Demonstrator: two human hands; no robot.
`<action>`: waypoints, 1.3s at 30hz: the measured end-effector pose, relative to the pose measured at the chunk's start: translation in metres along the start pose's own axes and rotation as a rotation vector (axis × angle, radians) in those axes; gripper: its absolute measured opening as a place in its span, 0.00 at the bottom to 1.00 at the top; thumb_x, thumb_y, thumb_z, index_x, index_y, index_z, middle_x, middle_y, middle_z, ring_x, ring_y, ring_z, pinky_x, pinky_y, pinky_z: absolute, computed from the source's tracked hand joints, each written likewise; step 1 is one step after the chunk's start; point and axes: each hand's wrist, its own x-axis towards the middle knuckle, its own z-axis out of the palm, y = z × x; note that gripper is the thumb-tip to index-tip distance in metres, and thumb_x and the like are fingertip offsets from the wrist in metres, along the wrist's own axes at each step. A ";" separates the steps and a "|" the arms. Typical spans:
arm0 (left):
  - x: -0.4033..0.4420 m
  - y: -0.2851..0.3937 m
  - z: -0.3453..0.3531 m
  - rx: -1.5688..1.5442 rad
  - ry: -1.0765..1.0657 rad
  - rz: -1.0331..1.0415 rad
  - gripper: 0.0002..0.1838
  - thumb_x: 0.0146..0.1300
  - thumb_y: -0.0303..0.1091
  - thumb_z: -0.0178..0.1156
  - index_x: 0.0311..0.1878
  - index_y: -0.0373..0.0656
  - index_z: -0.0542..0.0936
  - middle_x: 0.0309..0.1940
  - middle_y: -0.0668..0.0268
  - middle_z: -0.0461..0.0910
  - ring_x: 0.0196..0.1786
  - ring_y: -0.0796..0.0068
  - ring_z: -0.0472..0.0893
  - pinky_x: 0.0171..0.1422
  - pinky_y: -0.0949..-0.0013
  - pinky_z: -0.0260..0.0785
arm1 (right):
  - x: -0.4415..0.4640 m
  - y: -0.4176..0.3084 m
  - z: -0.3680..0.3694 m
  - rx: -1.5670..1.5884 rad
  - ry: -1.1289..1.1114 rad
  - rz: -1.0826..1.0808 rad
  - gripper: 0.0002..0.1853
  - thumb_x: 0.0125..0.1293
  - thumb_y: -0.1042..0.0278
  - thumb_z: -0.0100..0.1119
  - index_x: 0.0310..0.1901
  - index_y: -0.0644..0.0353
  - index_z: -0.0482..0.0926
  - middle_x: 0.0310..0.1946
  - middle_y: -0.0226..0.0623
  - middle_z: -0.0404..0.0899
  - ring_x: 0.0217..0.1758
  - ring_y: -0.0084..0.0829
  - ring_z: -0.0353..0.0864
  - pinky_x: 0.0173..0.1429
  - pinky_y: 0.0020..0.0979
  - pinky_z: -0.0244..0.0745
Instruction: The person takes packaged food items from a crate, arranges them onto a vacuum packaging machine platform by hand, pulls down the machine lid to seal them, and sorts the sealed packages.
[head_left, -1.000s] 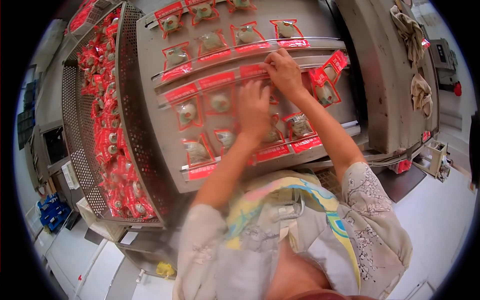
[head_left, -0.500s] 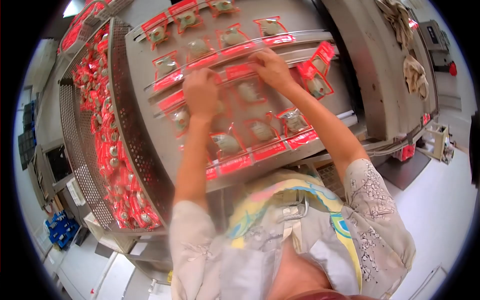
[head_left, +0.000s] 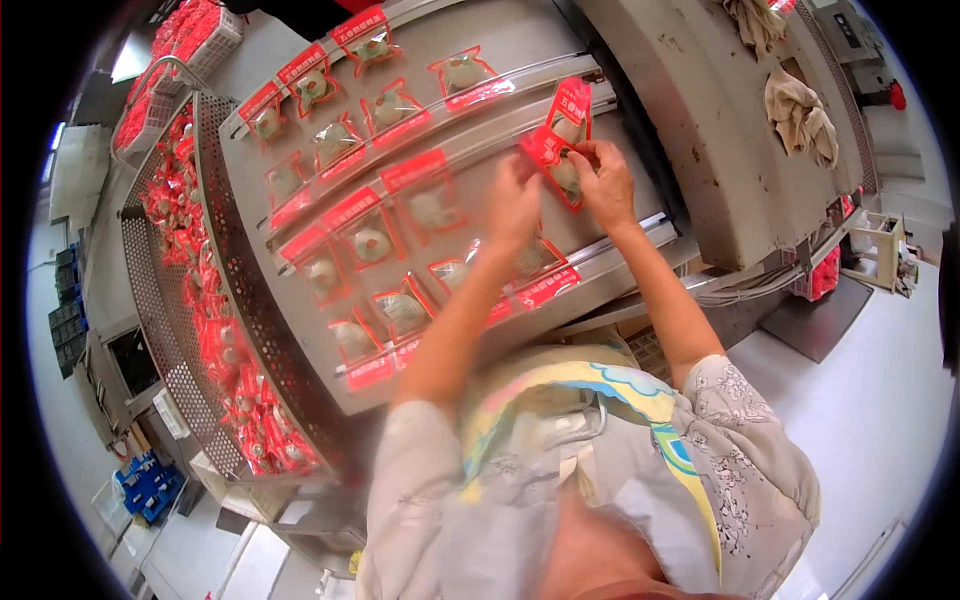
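My right hand (head_left: 606, 185) is closed, its thumb and fingers pinching the right side of a red-edged clear packet (head_left: 565, 178) with a pale egg-shaped item inside. Directly behind that lies a second such egg packet (head_left: 570, 115), partly overlapped. My left hand (head_left: 513, 205) is smeared by motion close to the held packet's left edge; its fingers do not show clearly. To the left, several similar egg packets (head_left: 372, 243) lie in rows on the metal surface (head_left: 330, 395), their red headers along the metal bars (head_left: 420, 165).
A perforated metal bin (head_left: 265, 330) full of red packets stands along the left side. Further back are white crates (head_left: 215, 45) of red packets. A large metal cover (head_left: 690, 130) borders the right side, with cloths (head_left: 800, 115) on it.
Both hands have moved from the bar between the rows to the loose packets at the right. My right hand has taken hold of one. The view has shifted slightly.
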 end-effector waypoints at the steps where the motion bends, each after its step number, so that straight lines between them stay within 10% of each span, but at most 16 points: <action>1: 0.001 0.012 0.006 -0.025 -0.029 -0.054 0.21 0.63 0.32 0.60 0.57 0.34 0.70 0.44 0.58 0.81 0.46 0.74 0.79 0.48 0.70 0.72 | 0.000 0.007 0.001 -0.010 0.020 0.000 0.13 0.57 0.60 0.65 0.38 0.60 0.79 0.34 0.38 0.78 0.43 0.43 0.75 0.50 0.41 0.69; 10: 0.001 0.017 0.037 -0.272 0.134 -0.107 0.12 0.64 0.34 0.61 0.43 0.34 0.83 0.33 0.71 0.83 0.35 0.87 0.75 0.41 0.77 0.69 | -0.002 0.017 -0.013 0.258 -0.148 0.181 0.15 0.56 0.59 0.67 0.37 0.63 0.81 0.26 0.37 0.81 0.29 0.33 0.80 0.37 0.34 0.73; 16: 0.005 -0.003 0.035 0.169 0.117 0.053 0.13 0.66 0.39 0.59 0.38 0.37 0.84 0.23 0.77 0.76 0.26 0.89 0.68 0.28 0.75 0.61 | 0.002 0.028 0.008 0.382 -0.131 0.235 0.17 0.53 0.57 0.70 0.35 0.63 0.82 0.24 0.35 0.80 0.26 0.28 0.78 0.34 0.30 0.72; 21: -0.001 0.001 0.039 -0.125 0.242 0.014 0.19 0.67 0.44 0.55 0.38 0.35 0.80 0.29 0.51 0.79 0.30 0.68 0.76 0.34 0.61 0.64 | -0.001 0.023 -0.004 0.523 -0.103 0.258 0.13 0.55 0.61 0.70 0.31 0.64 0.81 0.27 0.37 0.80 0.26 0.21 0.76 0.30 0.29 0.71; 24: -0.004 0.008 0.016 -0.050 0.272 -0.053 0.17 0.69 0.42 0.56 0.35 0.37 0.83 0.19 0.76 0.73 0.22 0.88 0.66 0.26 0.76 0.58 | 0.003 -0.020 -0.007 0.718 -0.160 0.290 0.13 0.57 0.61 0.68 0.31 0.65 0.81 0.25 0.37 0.80 0.26 0.19 0.76 0.29 0.28 0.70; 28: 0.003 -0.027 -0.019 0.114 0.379 0.158 0.17 0.69 0.39 0.54 0.35 0.33 0.82 0.21 0.75 0.76 0.24 0.87 0.69 0.28 0.75 0.62 | 0.016 -0.029 0.012 0.488 -0.412 0.201 0.16 0.60 0.59 0.63 0.30 0.67 0.82 0.19 0.36 0.80 0.25 0.18 0.76 0.30 0.28 0.71; 35: -0.017 0.001 -0.044 -0.263 0.301 -0.306 0.11 0.66 0.35 0.57 0.34 0.37 0.81 0.27 0.69 0.80 0.25 0.80 0.76 0.29 0.76 0.68 | 0.020 -0.023 0.042 0.034 -0.620 0.173 0.19 0.58 0.52 0.54 0.31 0.61 0.84 0.27 0.51 0.81 0.34 0.51 0.81 0.40 0.44 0.74; 39: 0.008 -0.052 -0.050 -0.152 0.237 -0.298 0.09 0.66 0.35 0.56 0.38 0.38 0.79 0.30 0.66 0.82 0.27 0.75 0.79 0.29 0.72 0.73 | 0.029 -0.015 0.060 -0.032 -0.581 0.173 0.19 0.58 0.52 0.53 0.29 0.61 0.83 0.29 0.52 0.80 0.37 0.53 0.80 0.41 0.47 0.73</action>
